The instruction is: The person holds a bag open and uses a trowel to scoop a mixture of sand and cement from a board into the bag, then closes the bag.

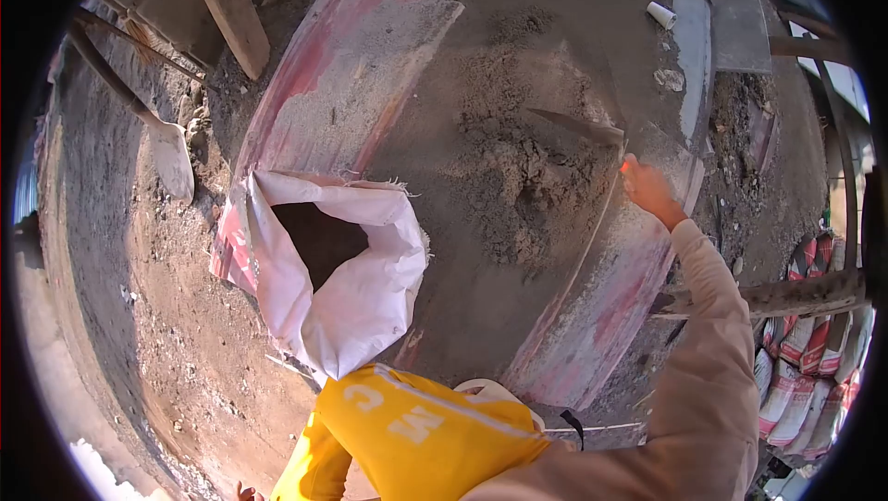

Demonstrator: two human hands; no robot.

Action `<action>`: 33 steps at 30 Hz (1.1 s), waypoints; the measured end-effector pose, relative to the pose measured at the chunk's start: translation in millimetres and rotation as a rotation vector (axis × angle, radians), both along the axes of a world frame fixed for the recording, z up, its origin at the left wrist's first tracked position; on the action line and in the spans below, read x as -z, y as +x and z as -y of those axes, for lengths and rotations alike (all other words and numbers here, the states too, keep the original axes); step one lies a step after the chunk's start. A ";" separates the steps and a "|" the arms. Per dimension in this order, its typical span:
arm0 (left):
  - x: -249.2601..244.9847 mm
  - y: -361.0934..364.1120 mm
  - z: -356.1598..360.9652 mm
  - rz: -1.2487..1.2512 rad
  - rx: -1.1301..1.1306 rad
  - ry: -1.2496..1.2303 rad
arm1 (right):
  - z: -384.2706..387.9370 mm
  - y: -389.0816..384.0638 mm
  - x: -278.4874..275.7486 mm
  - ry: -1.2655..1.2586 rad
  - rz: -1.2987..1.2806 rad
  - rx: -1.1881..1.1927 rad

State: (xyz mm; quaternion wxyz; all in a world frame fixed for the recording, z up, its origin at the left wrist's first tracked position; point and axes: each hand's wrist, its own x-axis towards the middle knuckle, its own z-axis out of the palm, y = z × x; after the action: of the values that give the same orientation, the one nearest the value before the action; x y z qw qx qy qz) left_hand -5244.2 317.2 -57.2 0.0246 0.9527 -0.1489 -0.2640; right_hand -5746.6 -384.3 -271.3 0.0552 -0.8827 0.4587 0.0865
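Note:
My right hand (pixel 652 188) is closed around the handle of a trowel. The pointed trowel blade (pixel 581 127) reaches left over a heap of damp grey sand or mortar mix (pixel 527 149). Just left of the heap stands a white woven sack (pixel 370 307), its mouth wide and its inside dark. At the bottom edge, only a few fingertips of my left hand (pixel 248 493) show, slightly apart, beside my yellow clothing (pixel 416 422). Nothing is visible in those fingers; the rest of that hand is out of frame.
Worn red-and-white boards (pixel 356 61) flank the mixing area, another board (pixel 601 325) on the right. A shovel (pixel 171 154) lies left near a wooden post (pixel 227 11). White cups (pixel 661 14) lie at the back. Striped sacks (pixel 800 371) are stacked right, by a wooden beam (pixel 786 295).

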 end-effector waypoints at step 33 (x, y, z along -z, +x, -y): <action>-18.7 -3.9 93.6 0.040 0.205 -0.198 | -82.9 62.2 14.2 0.236 -0.170 -0.093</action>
State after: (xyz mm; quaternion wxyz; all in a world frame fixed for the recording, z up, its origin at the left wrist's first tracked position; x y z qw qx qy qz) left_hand -5248.1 223.6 -38.5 0.0884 0.9304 -0.2714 -0.2300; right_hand -5684.4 -301.4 -285.5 0.1155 -0.8799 0.4068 0.2168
